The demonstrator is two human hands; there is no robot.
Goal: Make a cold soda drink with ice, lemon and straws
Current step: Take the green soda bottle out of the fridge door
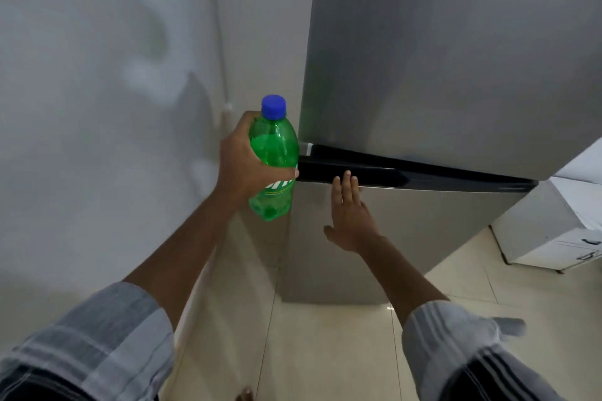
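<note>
A green plastic soda bottle (273,153) with a blue cap is upright in my left hand (242,161), whose fingers wrap round its middle, just left of the fridge. My right hand (350,215) lies flat with straight fingers on the lower door of the silver fridge (423,231), fingertips at the dark gap between the two doors. Both fridge doors look closed.
A white wall (97,107) stands close on the left. A white cabinet (553,238) with drawers sits to the right of the fridge. Pale floor tiles (325,352) lie below, and a toe shows at the bottom edge.
</note>
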